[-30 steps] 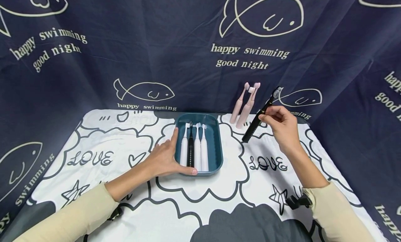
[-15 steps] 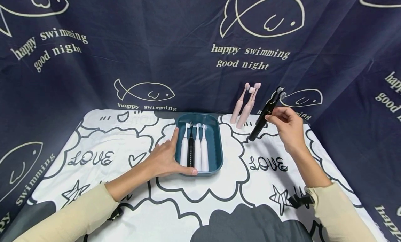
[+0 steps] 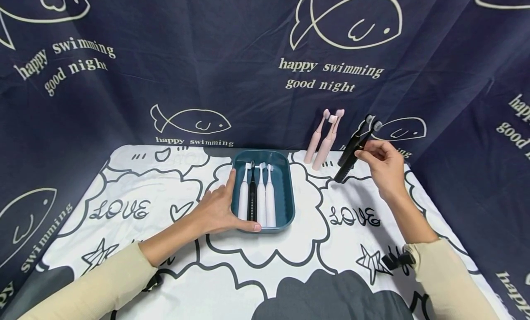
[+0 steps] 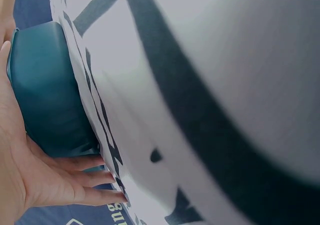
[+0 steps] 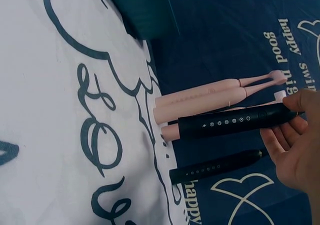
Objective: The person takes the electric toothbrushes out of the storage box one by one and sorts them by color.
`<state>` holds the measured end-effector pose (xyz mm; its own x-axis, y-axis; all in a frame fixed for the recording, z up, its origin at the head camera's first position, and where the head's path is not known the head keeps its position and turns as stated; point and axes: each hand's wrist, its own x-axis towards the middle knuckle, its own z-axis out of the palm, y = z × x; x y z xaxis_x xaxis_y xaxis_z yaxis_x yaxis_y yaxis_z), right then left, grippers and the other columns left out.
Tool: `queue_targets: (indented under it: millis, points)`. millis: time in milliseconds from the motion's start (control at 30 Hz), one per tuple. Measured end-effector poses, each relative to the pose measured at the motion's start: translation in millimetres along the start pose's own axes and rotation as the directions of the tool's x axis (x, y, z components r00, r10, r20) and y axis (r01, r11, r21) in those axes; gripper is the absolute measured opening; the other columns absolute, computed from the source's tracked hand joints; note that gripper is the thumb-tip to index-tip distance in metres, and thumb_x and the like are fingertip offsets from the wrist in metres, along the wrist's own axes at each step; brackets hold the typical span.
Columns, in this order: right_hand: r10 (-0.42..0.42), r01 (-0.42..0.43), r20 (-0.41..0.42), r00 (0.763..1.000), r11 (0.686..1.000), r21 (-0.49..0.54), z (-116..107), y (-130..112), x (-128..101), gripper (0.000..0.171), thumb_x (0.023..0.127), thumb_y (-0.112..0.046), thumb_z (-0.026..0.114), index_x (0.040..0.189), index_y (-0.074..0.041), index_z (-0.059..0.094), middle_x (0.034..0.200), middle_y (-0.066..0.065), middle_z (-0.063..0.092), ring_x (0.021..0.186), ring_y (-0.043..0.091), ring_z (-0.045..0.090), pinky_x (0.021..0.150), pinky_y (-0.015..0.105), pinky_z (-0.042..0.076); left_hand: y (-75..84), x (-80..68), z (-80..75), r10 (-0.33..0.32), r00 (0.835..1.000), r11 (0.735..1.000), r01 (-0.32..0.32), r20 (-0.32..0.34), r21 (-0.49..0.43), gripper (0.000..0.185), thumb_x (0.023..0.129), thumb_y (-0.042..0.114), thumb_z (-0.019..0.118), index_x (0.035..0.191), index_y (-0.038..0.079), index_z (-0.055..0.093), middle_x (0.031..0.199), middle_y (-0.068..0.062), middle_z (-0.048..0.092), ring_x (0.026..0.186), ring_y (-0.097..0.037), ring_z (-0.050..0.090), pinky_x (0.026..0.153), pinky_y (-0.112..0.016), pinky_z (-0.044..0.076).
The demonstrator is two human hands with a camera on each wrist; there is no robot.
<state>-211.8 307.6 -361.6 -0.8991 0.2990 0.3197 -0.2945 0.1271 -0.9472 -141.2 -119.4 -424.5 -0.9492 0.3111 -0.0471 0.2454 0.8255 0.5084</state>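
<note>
My right hand (image 3: 385, 165) pinches a black electric toothbrush (image 3: 348, 162) by its upper handle, tilted with the brush head up and right. Just behind and left of it stands a second black electric toothbrush (image 3: 349, 146), partly covered in the head view; in the right wrist view this second handle (image 5: 215, 166) shows apart, bottom on the cloth. My left hand (image 3: 217, 207) spreads along the left side of a teal tray (image 3: 285, 186), its thumb on the near rim, fingers straight. In the tray lie three white electric toothbrushes (image 3: 270, 200) and a black one (image 3: 252, 200).
Three pink electric toothbrushes (image 3: 325, 149) stand together right of the tray, left of the black ones. White patterned cloth (image 3: 265, 283) covers the table. A dark blue fish-print curtain (image 3: 248, 57) rises behind it and at both sides.
My right hand has moved right and slightly back with its black toothbrush, and the second black toothbrush now shows behind it. My left hand and the tray have stayed put.
</note>
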Motion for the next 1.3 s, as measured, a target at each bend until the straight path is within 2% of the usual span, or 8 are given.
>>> queue_targets:
  millis: [367, 600, 767, 1300]
  points:
    - [0.006, -0.007, -0.029, 1.000, 1.000, -0.027, -3.4, 7.4, 10.9, 0.024, 0.092, 0.012, 0.079, 0.096, -0.010, 0.073, 0.087, -0.013, 0.076, 0.083, 0.000, 0.072, 0.080, 0.011, 0.058, 0.1, -0.5, -0.3, 0.002, 1.000, 1.000, -0.002, -0.002, 0.001, 0.177, 0.059, 0.102, 0.083, 0.182, 0.009, -0.004, 0.149, -0.032, 0.067, 0.130, -0.043, 0.071, 0.118, -0.063, 0.053]
    - [-0.011, 0.003, -0.050, 0.999, 0.987, -0.162, -8.2, 14.8, 19.5, 0.024, 0.093, 0.007, 0.081, 0.100, -0.014, 0.074, 0.088, -0.020, 0.073, 0.085, -0.005, 0.071, 0.081, 0.008, 0.056, 0.5, -0.2, -0.6, 0.007, 1.000, 1.000, -0.007, -0.001, -0.003, 0.177, 0.060, 0.101, 0.084, 0.182, 0.008, -0.004, 0.148, -0.032, 0.068, 0.131, -0.042, 0.071, 0.121, -0.065, 0.050]
    - [-0.031, 0.015, -0.065, 0.997, 0.975, -0.221, -10.9, 21.2, 26.4, 0.022, 0.094, 0.004, 0.082, 0.104, -0.014, 0.075, 0.088, -0.023, 0.072, 0.086, -0.007, 0.070, 0.083, 0.008, 0.055, 1.0, -0.2, -0.9, 0.003, 1.000, 1.000, -0.003, 0.002, -0.006, 0.177, 0.059, 0.100, 0.084, 0.182, 0.009, -0.004, 0.149, -0.032, 0.068, 0.132, -0.043, 0.071, 0.123, -0.066, 0.048]
    - [0.009, -0.037, -0.119, 0.993, 0.971, -0.236, -19.0, 36.7, 43.6, 0.019, 0.097, 0.003, 0.078, 0.111, -0.009, 0.074, 0.090, -0.024, 0.068, 0.090, -0.008, 0.066, 0.086, 0.007, 0.053, 1.7, -1.0, -1.4, 0.000, 1.000, 1.000, 0.000, 0.007, -0.008, 0.177, 0.060, 0.099, 0.085, 0.182, 0.010, -0.005, 0.147, -0.033, 0.068, 0.132, -0.043, 0.071, 0.122, -0.066, 0.049]
